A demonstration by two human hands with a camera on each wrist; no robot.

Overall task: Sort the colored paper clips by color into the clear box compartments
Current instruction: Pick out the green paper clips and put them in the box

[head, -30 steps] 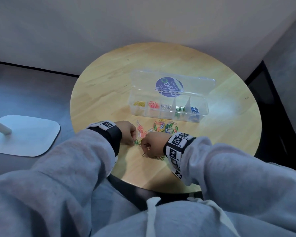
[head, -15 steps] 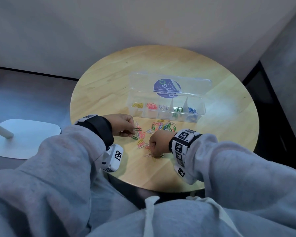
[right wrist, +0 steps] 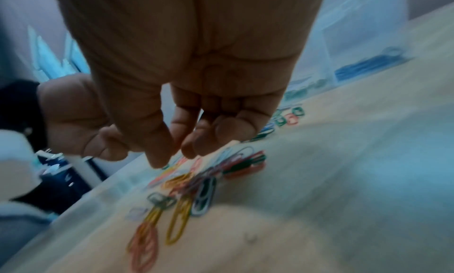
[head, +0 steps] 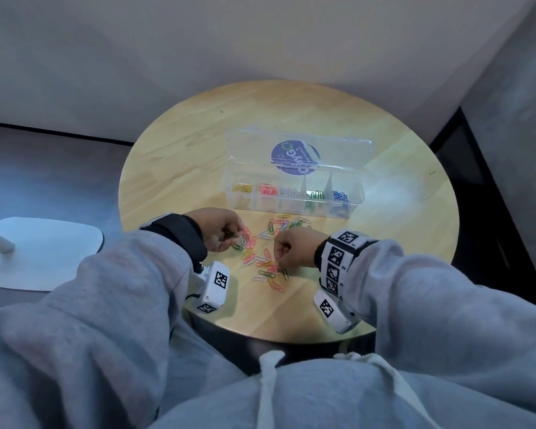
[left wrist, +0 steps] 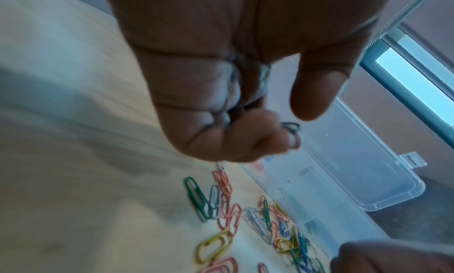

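A clear box (head: 270, 205) stands open on the round wooden table (head: 183, 156). From left to right its compartments hold yellow (head: 242, 188), red (head: 267, 189), white (head: 289, 191), green (head: 314, 195) and blue clips (head: 340, 196). Loose mixed clips (head: 266, 252) lie in front of the box. At the pile's left edge my left hand (head: 226, 233) is raised, fingers curled round several clips (left wrist: 245, 86), a dark green one (left wrist: 291, 126) at its fingertips. My right hand (head: 279, 267) points down into the pile (right wrist: 196, 178), thumb and forefinger close together. Whether a clip sits between them is hidden.
The box lid with a purple round label (head: 294, 157) lies open behind the compartments. The table's near edge (head: 276, 339) is close to my lap. A white stand base (head: 44, 252) sits on the floor at left, and a dark gap (head: 477, 212) runs along the right.
My left hand has lifted off the pile and drawn back to the left with clips in it. The right hand stays low on the pile, shifted slightly right.
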